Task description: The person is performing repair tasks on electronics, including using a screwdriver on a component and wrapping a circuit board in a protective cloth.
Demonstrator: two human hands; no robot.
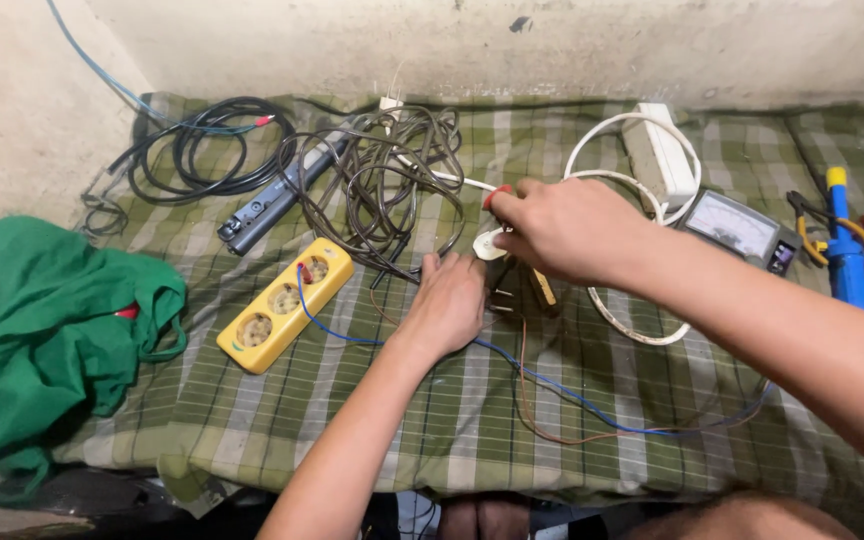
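Observation:
My left hand (pixel 449 305) lies palm down on the green checked cloth (pixel 382 420), its fingers pressing on a small white plug part (pixel 489 246) at the end of a white cable (pixel 642 335). My right hand (pixel 567 228) is closed over that part from above, gripping a tool with a red handle tip (pixel 495 194); the rest of the tool is hidden by the fingers. A small dark object with a yellow edge (pixel 542 292) sits just under the right hand. Blue (pixel 552 385) and brown (pixel 552 432) wires run from here, the blue one into a yellow three-socket strip (pixel 285 303).
A brown cable tangle (pixel 387 180), a black cable coil (pixel 202 150) and a grey tool (pixel 267 205) lie at the back. Back right there is a white power strip (pixel 660 155), an analog meter (pixel 737 228) and blue, yellow and red tools (pixel 847 255). A green bag (pixel 42 320) sits left.

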